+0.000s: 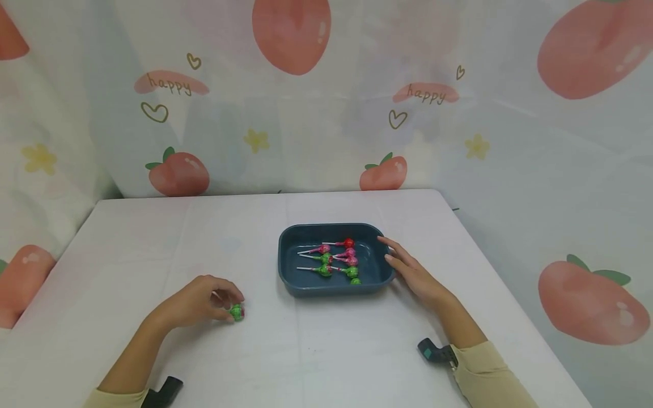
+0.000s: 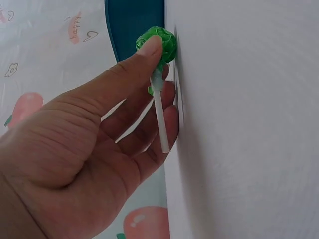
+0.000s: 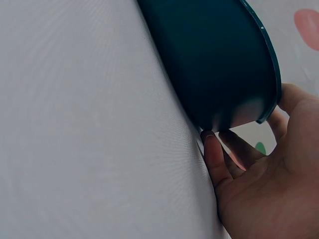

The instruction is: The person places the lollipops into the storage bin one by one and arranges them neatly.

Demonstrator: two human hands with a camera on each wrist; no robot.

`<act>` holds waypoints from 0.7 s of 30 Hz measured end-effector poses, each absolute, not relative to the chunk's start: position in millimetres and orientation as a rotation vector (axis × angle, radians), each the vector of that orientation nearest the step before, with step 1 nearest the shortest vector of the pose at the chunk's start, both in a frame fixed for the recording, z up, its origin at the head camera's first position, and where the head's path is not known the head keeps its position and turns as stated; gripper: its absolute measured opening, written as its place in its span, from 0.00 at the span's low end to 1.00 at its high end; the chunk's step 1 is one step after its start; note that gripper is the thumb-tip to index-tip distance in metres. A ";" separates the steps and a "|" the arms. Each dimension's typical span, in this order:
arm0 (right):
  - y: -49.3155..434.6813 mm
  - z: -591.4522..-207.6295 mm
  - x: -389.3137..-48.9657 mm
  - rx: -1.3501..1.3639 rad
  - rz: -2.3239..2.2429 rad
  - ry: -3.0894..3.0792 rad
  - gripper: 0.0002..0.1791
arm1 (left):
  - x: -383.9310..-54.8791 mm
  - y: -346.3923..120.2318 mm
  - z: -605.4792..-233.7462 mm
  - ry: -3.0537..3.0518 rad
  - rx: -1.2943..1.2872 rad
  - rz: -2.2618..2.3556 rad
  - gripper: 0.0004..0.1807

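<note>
My left hand [image 1: 196,303] pinches a green-wrapped lollipop [image 2: 167,45] by its candy head, between thumb and fingertips, just above the table left of the tray. In the left wrist view its white stick [image 2: 160,119] points back toward the palm. A dark blue tray [image 1: 326,292] stands mid-table with several lollipops inside: green ones [image 1: 325,270], pink ones [image 1: 352,260] and a red one [image 1: 348,242]. At the tray's right end is my right hand [image 1: 420,283], its fingers loosely bent and touching the rim and outer wall [image 3: 214,64].
A white cloth covers the table [image 1: 229,226]. Behind it and along both sides hangs a pale curtain [image 1: 316,141] printed with peaches, hearts and flowers. Each wrist carries a black camera mount, such as the right one [image 1: 433,351].
</note>
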State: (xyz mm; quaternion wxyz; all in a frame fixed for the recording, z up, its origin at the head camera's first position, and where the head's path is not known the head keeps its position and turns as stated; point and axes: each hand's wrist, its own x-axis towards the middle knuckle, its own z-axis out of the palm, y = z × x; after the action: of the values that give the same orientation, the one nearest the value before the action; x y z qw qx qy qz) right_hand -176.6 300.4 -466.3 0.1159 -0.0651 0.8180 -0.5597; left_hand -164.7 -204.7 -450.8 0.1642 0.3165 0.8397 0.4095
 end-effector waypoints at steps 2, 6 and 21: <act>300.6 -466.8 -176.7 -0.191 -1.638 2.397 0.30 | -165.2 -206.1 -452.5 2.417 0.891 1.153 0.17; 300.6 -467.3 -177.0 -0.188 -1.633 2.401 0.30 | -165.6 -208.9 -455.2 2.432 0.887 1.142 0.16; 300.1 -464.4 -176.2 -0.203 -1.638 2.402 0.28 | -164.3 -207.0 -454.9 2.424 0.941 1.116 0.16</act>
State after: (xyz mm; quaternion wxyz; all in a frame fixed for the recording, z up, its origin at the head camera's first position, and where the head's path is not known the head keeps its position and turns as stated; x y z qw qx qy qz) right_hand -176.2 300.1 -464.4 0.1136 -0.0693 0.8189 -0.5583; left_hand -164.3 -207.0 -454.9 0.1556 0.3285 0.8462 0.3896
